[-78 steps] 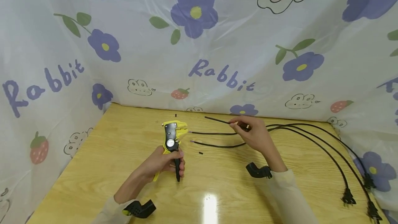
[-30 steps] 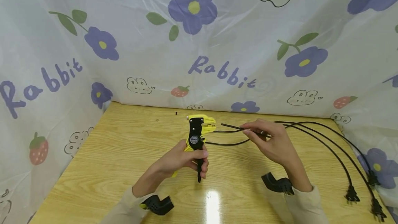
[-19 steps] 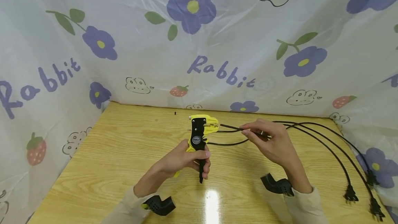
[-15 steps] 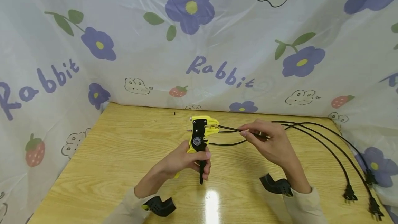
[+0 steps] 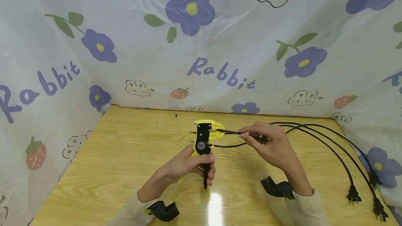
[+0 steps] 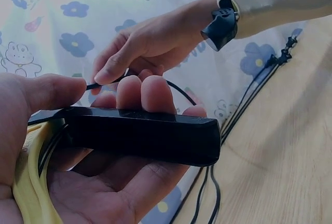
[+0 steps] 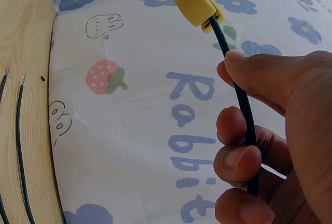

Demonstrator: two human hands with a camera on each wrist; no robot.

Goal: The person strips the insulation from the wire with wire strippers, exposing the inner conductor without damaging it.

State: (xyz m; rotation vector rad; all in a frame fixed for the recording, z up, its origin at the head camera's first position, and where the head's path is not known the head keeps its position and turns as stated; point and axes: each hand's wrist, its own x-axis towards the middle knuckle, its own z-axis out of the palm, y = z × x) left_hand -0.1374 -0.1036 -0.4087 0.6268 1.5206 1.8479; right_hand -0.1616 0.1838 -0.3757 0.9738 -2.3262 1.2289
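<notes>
My left hand [image 5: 191,165] grips a yellow and black wire stripper [image 5: 203,137] by its handles, its head raised above the table. In the left wrist view the black handle [image 6: 140,136] lies across the curled fingers. My right hand [image 5: 267,142] pinches a black power cord [image 5: 232,132] between thumb and fingers. The cord's end sits in the mouth of the stripper's yellow jaws, as the right wrist view also shows, where the cord [image 7: 239,97] runs up into the yellow head [image 7: 194,1]. How deep the end reaches is hidden.
Two other cords lie on the wooden table [image 5: 125,170], their stripped ends [image 7: 23,79] visible in the right wrist view. Several plugs [image 5: 353,194] rest at the right edge. A small black offcut [image 5: 176,115] lies near the back. A patterned curtain [image 5: 220,44] hangs behind.
The stripper has moved right to meet the cord held in my right hand. The cord's tip, free before, is now between the stripper's jaws. My right hand has shifted slightly left lately.
</notes>
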